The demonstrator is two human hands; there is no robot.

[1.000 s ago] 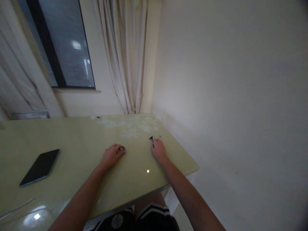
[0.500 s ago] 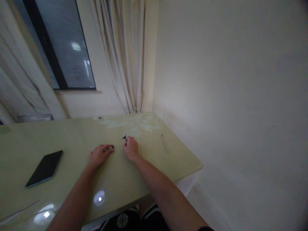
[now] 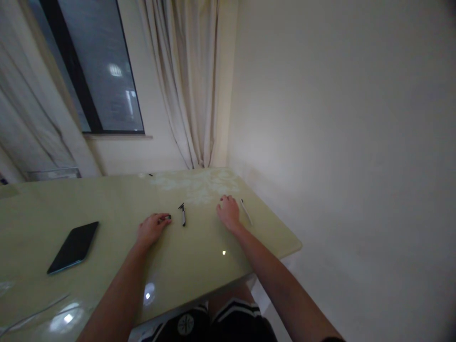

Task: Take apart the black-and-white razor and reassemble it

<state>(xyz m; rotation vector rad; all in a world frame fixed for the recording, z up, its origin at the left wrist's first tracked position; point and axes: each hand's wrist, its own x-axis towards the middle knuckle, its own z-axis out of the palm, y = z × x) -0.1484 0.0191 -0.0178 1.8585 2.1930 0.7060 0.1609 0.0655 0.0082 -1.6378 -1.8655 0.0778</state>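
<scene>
On the table lies a razor (image 3: 183,216), dark with a lighter handle, its head pointing away from me; neither hand touches it. Just left of it, my left hand (image 3: 152,228) rests on the table, closed in a pinch on a small dark piece (image 3: 168,217) too small to name. My right hand (image 3: 228,212) holds nothing, its fingers somewhat apart and pointing forward. Close to its right side lies a slim white toothbrush (image 3: 246,212) with a dark tip at the far end; a narrow gap seems to separate them.
A black tablet-like slab (image 3: 74,248) lies on the pale green table (image 3: 199,256) to the left. A thin cable (image 3: 39,311) runs across the near left. At the far edge sits a small dark object (image 3: 150,175). A wall (image 3: 320,142) borders the right side.
My right hand has let go of the razor, which now lies on the table, and has moved right beside the toothbrush. My left hand keeps its pinch in nearly the same place.
</scene>
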